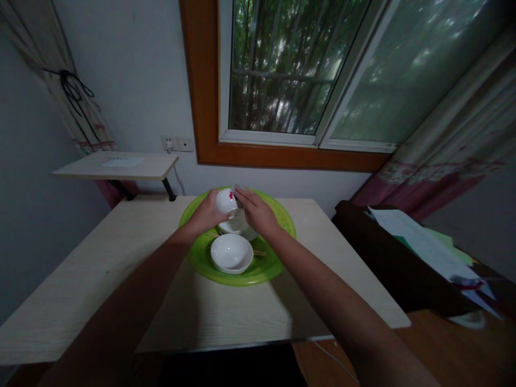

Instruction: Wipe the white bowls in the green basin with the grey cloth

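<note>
My left hand (206, 214) is closed around a small white cup (226, 201) with a red mark, holding it tilted above a green basin (234, 280). At the cup's right side, my right hand (260, 212) has its fingers stretched out and touching it; the thumb and palm side are hidden. Below the hands, a white bowl (231, 253) sits upright at the near side of the basin. Behind it lies more white crockery (234, 224), partly covered by the hands. Wooden chopsticks (260, 253) show beside and under the bowls.
The basin stands on a pale wooden table (121, 269). A raised shelf (116, 165) with a paper is at the back left, below wall sockets (177, 144). A window (298, 70) is behind. On the right, papers (427, 244) lie on a dark brown piece of furniture (387, 269).
</note>
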### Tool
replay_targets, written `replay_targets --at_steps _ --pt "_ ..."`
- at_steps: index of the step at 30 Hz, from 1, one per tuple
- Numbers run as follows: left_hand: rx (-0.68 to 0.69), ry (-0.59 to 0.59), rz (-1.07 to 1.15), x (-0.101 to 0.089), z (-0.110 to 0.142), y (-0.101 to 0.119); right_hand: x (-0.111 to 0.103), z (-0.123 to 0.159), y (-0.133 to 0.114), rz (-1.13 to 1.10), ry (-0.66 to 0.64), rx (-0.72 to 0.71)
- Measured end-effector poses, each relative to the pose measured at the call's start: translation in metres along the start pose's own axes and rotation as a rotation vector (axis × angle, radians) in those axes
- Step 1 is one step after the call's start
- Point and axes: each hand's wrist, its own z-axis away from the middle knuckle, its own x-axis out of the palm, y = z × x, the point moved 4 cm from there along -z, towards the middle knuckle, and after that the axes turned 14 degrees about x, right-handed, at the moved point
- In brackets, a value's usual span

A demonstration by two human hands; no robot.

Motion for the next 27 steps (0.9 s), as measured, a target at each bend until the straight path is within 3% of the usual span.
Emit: replay_targets --at_steps 3,5,13,22,27 --pt "-0.017 -0.029 0.008 0.0 -0.001 0.002 -0.002 -0.003 0.015 0.003 0.034 0.116" --pt "-0.013 -0.037 0.003 -0.001 -0.001 0.004 -0.003 -0.003 0.015 -0.001 0.032 0.11" --pt "0.072 -0.074 -0.04 0.003 0.001 0.001 0.0 0.005 -0.022 -0.015 -0.142 -0.177" --pt "-0.027 -0.018 -0.026 -0.006 0.002 0.006 -0.005 -0.004 0.02 -0.024 0.052 0.146" --pt "-0.04 -0.011 -0.04 -0.007 0.002 0.004 -0.005 0.001 0.003 -0.036 0.0 -0.029"
